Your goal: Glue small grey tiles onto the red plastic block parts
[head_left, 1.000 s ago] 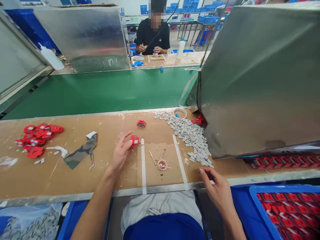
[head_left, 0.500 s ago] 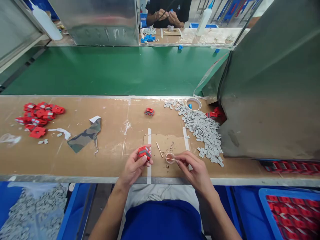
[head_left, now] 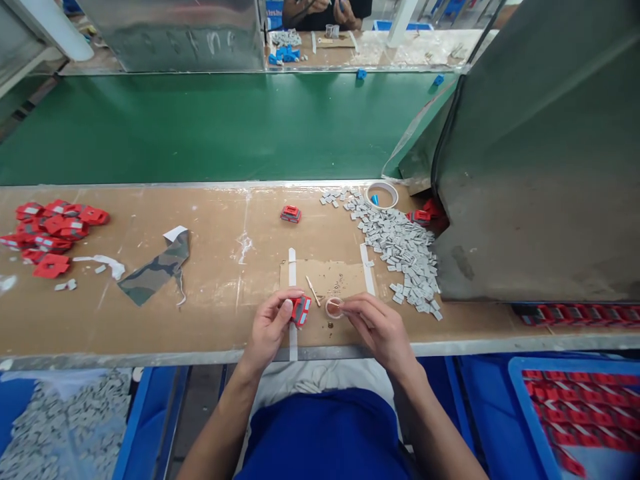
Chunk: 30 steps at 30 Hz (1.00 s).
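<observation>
My left hand [head_left: 269, 328] is closed round a red-and-grey plastic toy part [head_left: 301, 311], with its light grey patches facing up and to the right. Thumb and fingers of my right hand [head_left: 381, 328] pinch a thin stick [head_left: 337, 305], whose end is inside a small round cup [head_left: 328, 309]. That cup stands on a brown board [head_left: 350, 272] held by white tape strips, with dark specks around it. A second stick [head_left: 313, 291], pale and thin, lies between the toy part and the cup. Farther back sits another red-and-grey toy part [head_left: 291, 214].
Small grey tiles [head_left: 407, 257] are heaped at right beside a tape roll [head_left: 382, 196] and a metal panel [head_left: 540, 167]. Red parts [head_left: 53, 230] and a camouflage cloth [head_left: 155, 270] lie left. Behind runs a green belt [head_left: 215, 130]; a co-worker's hands [head_left: 345, 15] are beyond it.
The toy part has turned in my left hand, and its patched side now points more to the right. My right hand stays at the cup with the stick. The whole view has shifted slightly.
</observation>
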{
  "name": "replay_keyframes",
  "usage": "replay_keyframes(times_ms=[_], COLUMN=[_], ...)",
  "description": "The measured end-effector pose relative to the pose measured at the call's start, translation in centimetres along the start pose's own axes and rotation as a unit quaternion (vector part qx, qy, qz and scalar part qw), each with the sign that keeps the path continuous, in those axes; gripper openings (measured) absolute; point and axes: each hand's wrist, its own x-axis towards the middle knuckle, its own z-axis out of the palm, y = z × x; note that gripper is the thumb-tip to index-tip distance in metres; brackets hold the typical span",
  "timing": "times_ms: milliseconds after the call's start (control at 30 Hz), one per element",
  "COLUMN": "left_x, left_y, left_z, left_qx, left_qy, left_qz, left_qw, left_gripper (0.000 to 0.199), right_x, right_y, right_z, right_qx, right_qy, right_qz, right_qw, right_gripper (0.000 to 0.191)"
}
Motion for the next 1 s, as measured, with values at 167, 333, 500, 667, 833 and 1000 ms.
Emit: replay_keyframes(times_ms=[167, 333, 500, 667, 833, 1000], left_x=[-0.1, -0.3, -0.5, -0.9, -1.2, -1.4], left_y=[-0.7, -1.0, -1.3, -1.3, -1.3, -1.6], left_z=[-0.4, -0.9, -1.0, -0.8, -0.4, -0.1], left_qx=[0.021, 0.053, 0.068, 0.068, 0.109, 0.183], left_qy=[-0.028, -0.042, -0.048, -0.062, -0.061, -0.057], left_qz=[0.012, 0.033, 0.039, 0.018, -0.001, 0.083], left_qw=[0.999, 0.997, 0.996, 0.996, 0.992, 0.978], left_gripper=[0.047, 0.051, 0.048, 0.06, 0.046, 0.024], right_x=[0.2, -1.0, -1.7, -1.3, -0.7, -0.3], right_y=[1.0, 1.7, 1.9, 0.7, -1.8, -3.7], right_z=[0.7, 0.8, 1.1, 1.2, 0.9, 1.6], right_qx=[-0.009, 0.067, 0.181, 0.226, 0.223, 0.184], right_qy=[0.073, 0.11, 0.165, 0.208, 0.188, 0.138], right_qz=[-0.005, 0.076, 0.189, 0.207, 0.177, 0.118], right_qw=[0.997, 0.989, 0.951, 0.929, 0.94, 0.966], right_gripper=[0.016, 0.016, 0.03, 0.032, 0.026, 0.014])
